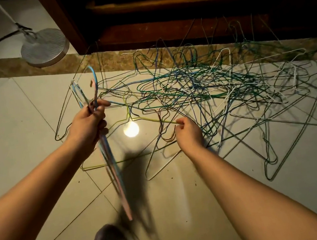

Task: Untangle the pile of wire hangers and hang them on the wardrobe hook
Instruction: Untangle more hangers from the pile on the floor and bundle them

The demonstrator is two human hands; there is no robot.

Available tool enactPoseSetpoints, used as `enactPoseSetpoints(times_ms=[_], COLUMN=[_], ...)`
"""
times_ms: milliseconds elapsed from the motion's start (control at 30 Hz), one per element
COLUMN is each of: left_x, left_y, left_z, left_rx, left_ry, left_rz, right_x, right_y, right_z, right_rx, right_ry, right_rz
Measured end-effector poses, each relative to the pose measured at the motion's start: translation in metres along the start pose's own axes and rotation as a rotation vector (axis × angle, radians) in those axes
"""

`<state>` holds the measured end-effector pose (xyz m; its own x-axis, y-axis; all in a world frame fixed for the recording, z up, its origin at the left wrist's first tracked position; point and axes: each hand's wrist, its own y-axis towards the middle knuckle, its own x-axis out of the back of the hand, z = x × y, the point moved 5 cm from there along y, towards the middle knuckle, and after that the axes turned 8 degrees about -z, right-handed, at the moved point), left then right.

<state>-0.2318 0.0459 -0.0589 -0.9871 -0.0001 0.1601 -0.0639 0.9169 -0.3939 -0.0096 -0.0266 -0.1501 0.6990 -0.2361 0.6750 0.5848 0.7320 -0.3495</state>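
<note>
Hangers fill our head view: a tangled pile of green, blue and white wire hangers (221, 88) lies on the pale tiled floor (17, 122), before the dark wooden wardrobe (159, 29) at twelve o'clock. Our right grip (188, 133), at the pile's seven o'clock edge, pinches a yellow-green wire hanger (153, 120). Our left grip (88, 125), at nine o'clock, is curled round a bundle of blue and pink wire hangers (111, 165).

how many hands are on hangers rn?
2. Left hand holds a bundle of hangers, raised at left. Right hand pinches a yellow-green hanger at the near edge of the pile.
</note>
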Motion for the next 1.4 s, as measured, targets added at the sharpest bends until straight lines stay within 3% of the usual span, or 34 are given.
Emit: enactPoseSetpoints(times_ms=[133, 267, 400, 500, 733, 1033, 1200, 1400], left_x=[0.023, 0.037, 0.055, 0.069, 0.107, 0.121, 0.132, 0.146], left_y=[0.003, -0.001, -0.003, -0.004, -0.005, 0.005, 0.01, 0.009], left_z=[0.031, 0.046, 0.053, 0.053, 0.044, 0.047, 0.045, 0.043], left_rx=[0.001, -0.039, -0.016, -0.015, -0.088, -0.112, -0.152, -0.206], left_ry=[0.188, 0.289, 0.264, 0.223, 0.174, 0.125, 0.185, 0.169], left_rz=[-0.09, -0.123, -0.113, -0.089, -0.137, -0.167, -0.149, -0.146], right_x=[-0.007, -0.052, -0.094, -0.115, -0.13, -0.147, -0.154, -0.168], right_y=[-0.012, -0.042, -0.048, -0.048, -0.023, 0.028, 0.028, 0.014], right_z=[0.024, 0.05, 0.044, 0.035, 0.061, 0.095, 0.101, 0.109], right_rx=[0.343, 0.618, 0.557, 0.582, 0.443, 0.214, 0.198, 0.247], right_ry=[-0.131, -0.244, -0.394, -0.499, -0.365, -0.154, -0.272, -0.417], right_rz=[-0.007, 0.273, 0.48, 0.525, 0.303, 0.278, 0.154, 0.268])
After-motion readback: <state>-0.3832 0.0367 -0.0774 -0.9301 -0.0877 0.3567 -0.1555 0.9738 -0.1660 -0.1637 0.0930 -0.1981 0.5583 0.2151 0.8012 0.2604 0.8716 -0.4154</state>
